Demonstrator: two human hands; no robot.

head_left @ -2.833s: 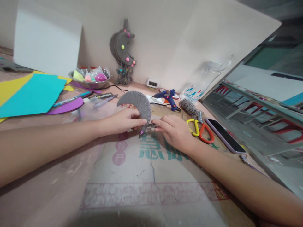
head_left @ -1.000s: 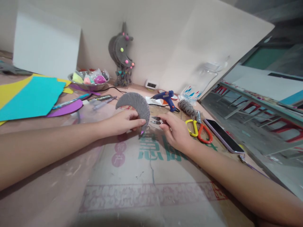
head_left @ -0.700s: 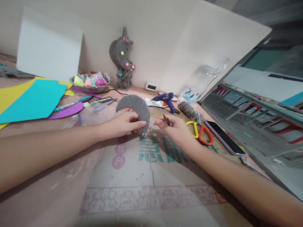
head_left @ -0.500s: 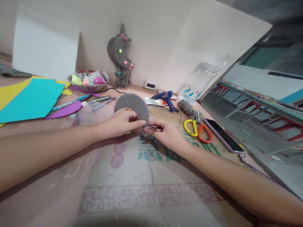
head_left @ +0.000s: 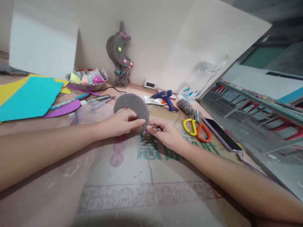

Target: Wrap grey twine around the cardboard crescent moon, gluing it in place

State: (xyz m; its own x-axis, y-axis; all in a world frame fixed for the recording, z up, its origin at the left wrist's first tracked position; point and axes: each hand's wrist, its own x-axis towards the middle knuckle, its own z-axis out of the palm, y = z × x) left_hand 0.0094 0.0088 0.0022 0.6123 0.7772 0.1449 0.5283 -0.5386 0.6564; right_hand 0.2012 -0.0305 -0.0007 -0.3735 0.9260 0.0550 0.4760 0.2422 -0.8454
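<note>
A crescent moon shape wrapped in grey yarn (head_left: 132,102) is pinched between the thumb and fingers of my left hand (head_left: 123,123). Its lower tip ends in a small purple point, bare of wrapping. Close beside that tip, my right hand (head_left: 165,132) is closed in a pinch on a thin strand of grey yarn, partly hidden by the fingers. Below the hands, a loose yarn tail (head_left: 150,168) trails over the printed cardboard (head_left: 118,195).
To the right lie scissors (head_left: 203,132), a phone (head_left: 222,134) and a yarn bundle (head_left: 186,107). A blue glue gun (head_left: 167,99) rests behind. Left are coloured sheets (head_left: 30,97) and a bowl (head_left: 94,87) of clay packets. A finished-looking grey moon ornament (head_left: 120,50) leans on the wall.
My right hand has shifted very slightly at the crescent's lower tip, and the purple point shows more clearly. The left hand keeps its hold. The whole view has moved slightly.
</note>
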